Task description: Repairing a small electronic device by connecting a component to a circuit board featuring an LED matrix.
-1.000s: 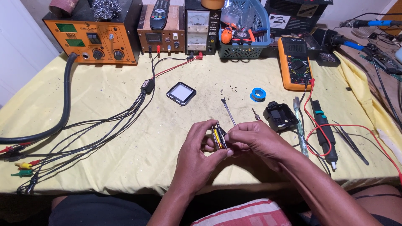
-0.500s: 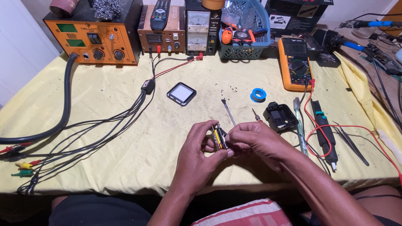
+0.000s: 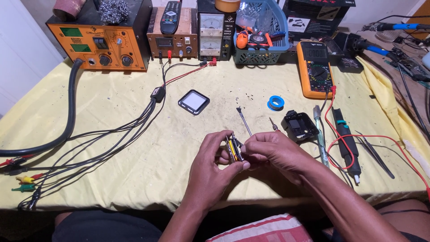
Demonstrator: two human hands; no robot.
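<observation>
Left hand (image 3: 209, 161) and right hand (image 3: 268, 151) both pinch closed on a small yellow-and-black electronic module (image 3: 234, 149), held edge-up between the fingertips. Thin metal screwdriver (image 3: 244, 121) lies just beyond the grip.

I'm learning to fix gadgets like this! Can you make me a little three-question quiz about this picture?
1. True or false: both hands hold the small part with yellow on it together.
2. What lies nearest the blue tape ring? A) the square screen piece B) the small black case C) the steel wool
3. What colour is the cloth on the table?

Key:
1. True: the left hand and right hand pinch it between their fingers.
2. B
3. Yellow
</observation>
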